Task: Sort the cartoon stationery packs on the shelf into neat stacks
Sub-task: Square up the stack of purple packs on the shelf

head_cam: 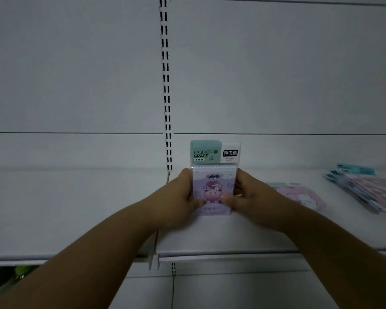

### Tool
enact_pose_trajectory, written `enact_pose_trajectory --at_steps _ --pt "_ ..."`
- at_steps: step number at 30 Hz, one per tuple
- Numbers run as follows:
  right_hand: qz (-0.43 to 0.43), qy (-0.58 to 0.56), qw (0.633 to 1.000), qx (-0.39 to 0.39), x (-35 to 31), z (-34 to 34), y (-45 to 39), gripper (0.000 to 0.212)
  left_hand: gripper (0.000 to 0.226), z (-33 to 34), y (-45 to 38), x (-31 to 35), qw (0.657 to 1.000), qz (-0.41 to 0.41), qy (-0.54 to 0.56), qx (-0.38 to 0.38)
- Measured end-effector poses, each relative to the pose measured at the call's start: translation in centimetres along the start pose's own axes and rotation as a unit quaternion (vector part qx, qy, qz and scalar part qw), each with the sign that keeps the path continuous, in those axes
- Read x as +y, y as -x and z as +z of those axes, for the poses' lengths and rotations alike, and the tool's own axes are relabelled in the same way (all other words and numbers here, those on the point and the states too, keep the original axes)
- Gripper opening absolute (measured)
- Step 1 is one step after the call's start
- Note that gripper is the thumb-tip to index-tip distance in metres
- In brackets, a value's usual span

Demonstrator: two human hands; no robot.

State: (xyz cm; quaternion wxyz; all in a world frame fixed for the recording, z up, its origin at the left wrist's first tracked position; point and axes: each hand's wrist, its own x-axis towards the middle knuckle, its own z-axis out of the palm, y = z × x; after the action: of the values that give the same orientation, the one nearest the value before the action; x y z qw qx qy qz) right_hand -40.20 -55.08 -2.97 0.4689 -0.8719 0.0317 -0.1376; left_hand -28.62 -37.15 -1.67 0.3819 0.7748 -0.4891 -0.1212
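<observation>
A purple cartoon stationery pack (213, 181) with a green and white header card stands upright over the white shelf (221, 233). My left hand (178, 195) grips its left edge and my right hand (247, 195) grips its right edge, thumbs on the front. Just to the right a round pink cartoon pack (303, 196) lies flat on the shelf. Farther right, a slanted pile of several blue-edged packs (370, 190) rests at the frame's edge.
A slotted black-and-white upright (166, 90) runs down the white back panel. The shelf's front lip (221, 256) lies below my forearms. Green items (11, 275) show on a lower level at the bottom left. The left shelf section (65, 208) is bare.
</observation>
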Motion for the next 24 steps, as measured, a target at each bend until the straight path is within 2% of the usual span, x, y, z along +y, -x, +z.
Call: enact_pose_trajectory --at_steps 6,12,15,17,20,22,24 --pt "-0.011 0.035 0.998 0.05 0.2 0.4 0.3 0.044 0.051 -0.2 0.2 -0.9 0.998 0.0 -0.053 0.025" --pt "-0.023 0.02 0.998 0.058 0.4 0.7 0.5 0.041 0.045 -0.4 0.6 -1.3 0.998 -0.014 -0.064 -0.004" --pt "-0.023 0.021 0.997 0.065 0.3 0.7 0.5 0.04 0.038 -0.1 1.0 -1.3 0.998 -0.023 -0.053 0.01" --pt "-0.002 0.007 0.997 0.081 -0.1 0.7 0.4 0.034 0.033 -0.2 0.9 -1.1 0.998 -0.034 -0.049 0.022" --pt "0.062 0.034 0.991 0.109 -1.4 0.5 0.1 0.019 0.019 -1.2 0.9 -0.7 0.997 -0.064 0.016 0.041" --pt "0.112 0.09 0.986 0.084 -1.9 0.4 -0.1 0.025 0.011 -1.5 1.0 -0.3 0.994 -0.09 0.039 0.038" --pt "0.15 0.102 0.982 0.056 -2.2 0.3 -0.3 0.032 0.013 -1.2 0.8 -0.2 0.992 -0.122 0.015 0.023"
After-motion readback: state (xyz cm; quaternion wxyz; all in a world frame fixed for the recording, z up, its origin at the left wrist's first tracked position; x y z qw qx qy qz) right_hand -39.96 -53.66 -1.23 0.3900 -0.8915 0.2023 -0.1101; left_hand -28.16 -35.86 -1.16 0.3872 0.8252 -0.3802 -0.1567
